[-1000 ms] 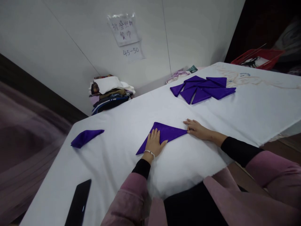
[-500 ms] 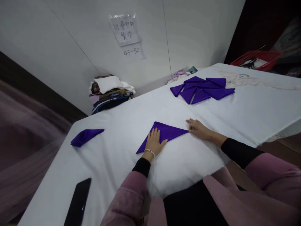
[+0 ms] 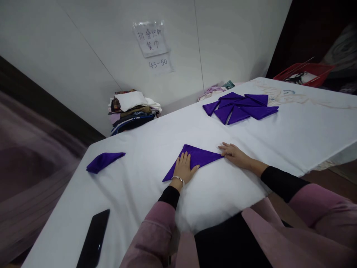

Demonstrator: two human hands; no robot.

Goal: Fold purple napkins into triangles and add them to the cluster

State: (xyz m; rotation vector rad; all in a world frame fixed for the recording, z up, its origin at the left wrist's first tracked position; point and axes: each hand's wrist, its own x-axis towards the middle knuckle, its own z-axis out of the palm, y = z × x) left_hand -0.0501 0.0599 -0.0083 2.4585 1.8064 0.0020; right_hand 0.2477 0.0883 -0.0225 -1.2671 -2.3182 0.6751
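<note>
A purple cloth napkin (image 3: 201, 156), folded into a triangle, lies on the white tablecloth in front of me. My left hand (image 3: 183, 167) rests flat on its left part with fingers outstretched, and a bracelet is on that wrist. At the napkin's pointed right end, my right hand (image 3: 233, 154) pinches the tip between thumb and forefinger; the other fingers reach out over the cloth. Another folded purple napkin (image 3: 105, 161) sits apart on the left. Farther back on the right, several purple napkins folded into triangles (image 3: 240, 114) overlap in a group.
A black phone (image 3: 94, 238) lies at the table's near left. Behind the far edge are a stack of folded clothes (image 3: 132, 113) and more cloth (image 3: 213, 91). A red basket (image 3: 320, 76) stands beyond the right side. Handwritten paper signs (image 3: 152, 39) hang on the wall.
The fingers of my right hand have shifted slightly at the napkin's tip. My left hand stays flat in place. The view has tilted a little.
</note>
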